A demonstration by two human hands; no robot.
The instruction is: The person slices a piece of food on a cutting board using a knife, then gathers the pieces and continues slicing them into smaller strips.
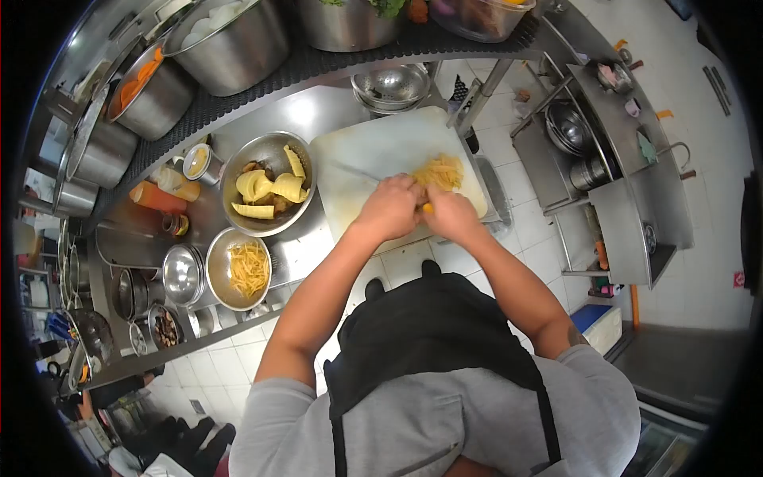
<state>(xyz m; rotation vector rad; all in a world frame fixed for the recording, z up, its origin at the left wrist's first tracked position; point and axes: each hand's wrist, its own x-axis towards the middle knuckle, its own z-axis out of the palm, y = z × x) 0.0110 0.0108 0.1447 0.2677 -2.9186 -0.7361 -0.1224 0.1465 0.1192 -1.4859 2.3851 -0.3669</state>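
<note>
On the white cutting board (342, 147), a thin blade, seemingly a knife (358, 172), reaches leftward from under my left hand (389, 207), whose fingers are closed over it. Close beside it is my right hand (450, 213), fingers curled and partly hidden. A small yellow-orange piece (427, 207) shows between the hands; whether it is food or a handle I cannot tell. Just beyond my right hand lies a pile of thin yellow strips (439, 172). Left of the board, one steel bowl (307, 163) holds broad yellow peel-like pieces and another (214, 274) holds yellow strips.
Steel pots (230, 60) line the raised shelf (262, 99) ahead. Sauce bottles (159, 197), a lidded tub (199, 162) and a stack of bowls (183, 274) stand at the left. A steel rack (628, 211) is on the right. Another person's dark-clothed legs (187, 441) show lower left.
</note>
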